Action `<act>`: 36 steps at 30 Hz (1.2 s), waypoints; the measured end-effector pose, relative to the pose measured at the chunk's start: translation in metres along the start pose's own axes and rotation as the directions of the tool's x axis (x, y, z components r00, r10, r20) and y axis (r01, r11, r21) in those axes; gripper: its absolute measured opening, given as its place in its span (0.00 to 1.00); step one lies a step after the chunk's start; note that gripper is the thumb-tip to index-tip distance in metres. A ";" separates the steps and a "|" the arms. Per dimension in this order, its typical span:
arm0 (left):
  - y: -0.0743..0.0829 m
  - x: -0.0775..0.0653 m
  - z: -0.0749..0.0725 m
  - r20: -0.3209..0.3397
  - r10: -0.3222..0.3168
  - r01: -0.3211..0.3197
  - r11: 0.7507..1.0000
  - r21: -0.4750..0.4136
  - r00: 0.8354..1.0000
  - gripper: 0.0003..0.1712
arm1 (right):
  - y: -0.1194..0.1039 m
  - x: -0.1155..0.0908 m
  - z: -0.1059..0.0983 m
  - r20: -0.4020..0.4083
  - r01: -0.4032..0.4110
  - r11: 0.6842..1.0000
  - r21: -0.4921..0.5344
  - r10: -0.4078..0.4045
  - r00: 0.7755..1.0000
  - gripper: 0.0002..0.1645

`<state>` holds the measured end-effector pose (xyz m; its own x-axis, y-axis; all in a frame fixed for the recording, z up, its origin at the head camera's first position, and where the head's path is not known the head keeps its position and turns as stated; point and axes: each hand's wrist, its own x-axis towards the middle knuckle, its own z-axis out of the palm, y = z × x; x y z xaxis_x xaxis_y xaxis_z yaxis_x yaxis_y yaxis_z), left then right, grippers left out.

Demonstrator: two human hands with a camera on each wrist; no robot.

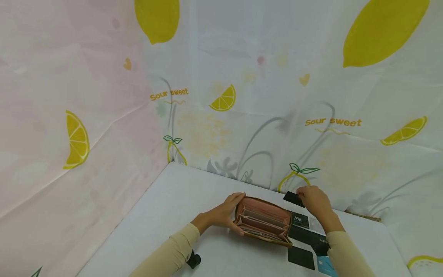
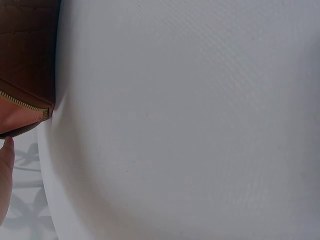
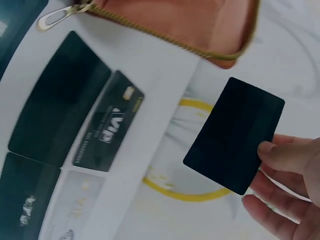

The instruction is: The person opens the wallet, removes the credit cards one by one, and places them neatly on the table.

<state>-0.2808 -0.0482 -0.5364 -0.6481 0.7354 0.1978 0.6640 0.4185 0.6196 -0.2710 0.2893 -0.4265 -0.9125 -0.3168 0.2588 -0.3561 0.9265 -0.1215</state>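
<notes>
A brown zip-around wallet (image 1: 264, 221) stands unzipped on the white table, its pink lining and several compartments showing. My left hand (image 1: 225, 213) grips its left end, fingers at the back edge and thumb at the front. In the left wrist view only a corner of the wallet (image 2: 27, 55) and one finger (image 2: 6, 170) appear. Beyond the wallet's right end, my right hand (image 1: 315, 201) pinches a plain black card (image 3: 234, 135) by one edge between thumb and fingers. The right wrist view shows the card held apart from the wallet's zipped edge.
Right of the wallet lie several cards: a black VIP card (image 3: 109, 122), a pale VIP card (image 3: 75, 205), dark cards (image 1: 301, 257) and a blue card (image 1: 325, 265). A small black object (image 1: 194, 260) lies by the left sleeve. Lemon-print sheets (image 1: 221, 57) wall the table's back and left.
</notes>
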 end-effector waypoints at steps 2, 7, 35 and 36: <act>0.001 0.000 -0.001 0.001 -0.002 0.002 1.000 0.000 1.000 0.75 | 0.005 -0.001 0.006 0.014 -0.024 1.000 -0.005 0.024 1.000 0.08; 0.001 0.000 -0.003 0.012 -0.008 0.008 1.000 0.002 1.000 0.75 | 0.017 -0.003 0.023 0.038 -0.042 0.999 -0.010 0.042 0.998 0.11; 0.000 0.001 0.001 -0.013 0.010 -0.010 1.000 0.030 1.000 0.75 | 0.030 0.004 0.058 0.062 -0.061 0.997 -0.042 0.063 0.996 0.13; 0.000 0.002 0.001 -0.011 0.013 -0.013 0.999 0.030 1.000 0.75 | 0.032 0.003 0.060 0.050 -0.057 0.998 -0.042 0.059 0.997 0.14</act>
<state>-0.2815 -0.0465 -0.5365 -0.6431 0.7351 0.2144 0.6834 0.4246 0.5939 -0.2973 0.3057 -0.4875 -0.9408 -0.2717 0.2028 -0.2952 0.9507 -0.0956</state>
